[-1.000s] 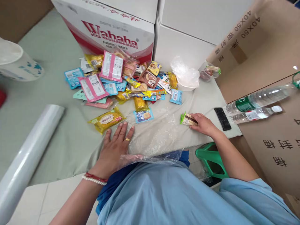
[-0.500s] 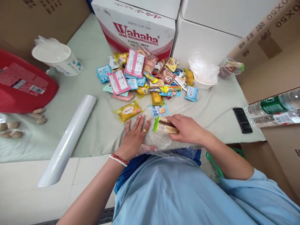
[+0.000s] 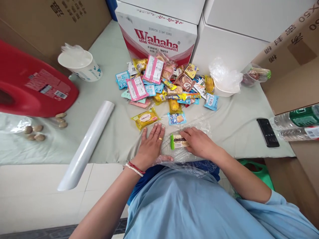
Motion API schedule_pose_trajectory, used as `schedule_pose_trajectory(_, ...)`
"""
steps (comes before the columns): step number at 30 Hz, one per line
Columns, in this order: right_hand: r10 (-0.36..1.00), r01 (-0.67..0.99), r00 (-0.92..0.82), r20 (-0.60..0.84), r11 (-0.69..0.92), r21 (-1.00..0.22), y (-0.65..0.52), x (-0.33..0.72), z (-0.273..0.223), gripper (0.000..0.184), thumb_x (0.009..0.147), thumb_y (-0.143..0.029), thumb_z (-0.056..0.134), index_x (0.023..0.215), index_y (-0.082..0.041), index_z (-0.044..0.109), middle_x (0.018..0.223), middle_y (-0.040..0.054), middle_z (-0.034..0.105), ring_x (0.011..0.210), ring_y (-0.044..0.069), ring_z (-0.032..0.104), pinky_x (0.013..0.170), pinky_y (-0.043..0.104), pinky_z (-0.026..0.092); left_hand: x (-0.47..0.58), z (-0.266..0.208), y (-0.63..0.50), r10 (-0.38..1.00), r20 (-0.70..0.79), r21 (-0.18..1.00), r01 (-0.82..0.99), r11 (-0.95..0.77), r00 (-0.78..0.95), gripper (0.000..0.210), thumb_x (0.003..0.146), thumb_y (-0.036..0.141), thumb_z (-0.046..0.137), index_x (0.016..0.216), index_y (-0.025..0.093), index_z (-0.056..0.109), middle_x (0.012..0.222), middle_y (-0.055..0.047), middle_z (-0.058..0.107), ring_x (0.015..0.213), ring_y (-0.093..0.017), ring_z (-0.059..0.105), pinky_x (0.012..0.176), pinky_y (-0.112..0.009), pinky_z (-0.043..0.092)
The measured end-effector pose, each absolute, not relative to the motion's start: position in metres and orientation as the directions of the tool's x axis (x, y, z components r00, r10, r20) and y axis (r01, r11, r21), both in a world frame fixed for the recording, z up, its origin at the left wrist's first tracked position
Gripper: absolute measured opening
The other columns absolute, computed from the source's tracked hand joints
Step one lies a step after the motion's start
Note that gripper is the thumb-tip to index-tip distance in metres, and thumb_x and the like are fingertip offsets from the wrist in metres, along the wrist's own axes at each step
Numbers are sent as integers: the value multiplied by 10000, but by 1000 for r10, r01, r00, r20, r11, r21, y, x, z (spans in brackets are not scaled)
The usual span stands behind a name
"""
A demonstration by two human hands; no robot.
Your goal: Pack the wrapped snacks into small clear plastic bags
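My left hand (image 3: 151, 142) lies flat with its fingers stretched out, at the left side of a sheet of clear plastic film (image 3: 179, 153) near the table edge. A packaged snack bar (image 3: 178, 141) with a green end and a dark band rests on the film, and my right hand (image 3: 196, 141) is closed around its right end. Just beyond my left fingertips sits a yellow snack packet (image 3: 146, 118). A small blue packet (image 3: 176, 118) lies above the bar. Farther back is a heap of mixed wrapped snacks (image 3: 163, 84).
A roll of film (image 3: 86, 146) sticks out over the front edge at left. Beyond it stand a red jug (image 3: 47, 78) and a paper cup (image 3: 86, 66). A Wahaha box (image 3: 159, 36) backs the heap. A phone (image 3: 268, 132) and plastic bottles (image 3: 301, 117) are at right.
My right hand has lowered the snack bar onto the film. My left hand stays flat in the same place. The whole view has shifted slightly.
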State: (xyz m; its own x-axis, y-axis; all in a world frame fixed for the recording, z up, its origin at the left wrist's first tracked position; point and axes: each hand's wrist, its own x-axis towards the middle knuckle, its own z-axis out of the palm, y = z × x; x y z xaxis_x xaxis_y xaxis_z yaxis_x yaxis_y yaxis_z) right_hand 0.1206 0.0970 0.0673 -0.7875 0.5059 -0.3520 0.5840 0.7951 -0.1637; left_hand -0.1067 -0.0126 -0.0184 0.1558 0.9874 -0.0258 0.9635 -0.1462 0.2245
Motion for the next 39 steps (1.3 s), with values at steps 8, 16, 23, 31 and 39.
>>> schedule_pose_trajectory(8,481,564,-814,-325,787,-249,103,127,59,676,892,-175,726,1526,-149,494,1408,182,583,1244,345,561,1042,502,494,-122,-11,-45,941,290,293,920,-261,175,836,975,478,635,1633,123,261,1655,-243,403,1590,-355,307,1300,-594,189)
schedule_pose_trajectory(16,456,342,-889,43,724,-599,92,197,78,623,1005,-452,654,1558,-268,435,1517,168,513,1404,305,509,1154,498,464,-142,5,-85,900,209,447,782,-435,381,595,826,-35,409,1364,188,530,1541,-113,591,1535,-215,428,1321,-534,209)
schedule_pose_trajectory(23,432,407,-902,-12,840,-358,47,256,35,553,1009,-238,620,1542,-232,473,1572,188,493,1419,324,490,1136,566,478,-138,-8,-83,912,248,433,805,-406,327,385,936,336,703,1276,208,577,1492,-145,628,1433,-303,552,1282,-581,269)
schedule_pose_trajectory(31,674,398,-700,238,644,-653,77,240,44,198,1023,-220,579,1171,-254,705,1218,108,661,1075,213,670,899,361,583,-133,-3,-59,937,348,696,660,-282,34,127,992,173,588,1044,255,670,1124,-29,781,1220,-208,683,1168,-471,459)
schedule_pose_trajectory(39,839,758,-522,-154,373,-535,143,214,40,326,960,-277,637,1271,-186,675,934,55,713,804,207,641,767,329,534,-118,-13,-28,876,265,564,802,197,-402,234,918,378,634,1047,191,690,1061,-125,710,1099,-328,630,1001,-535,521)
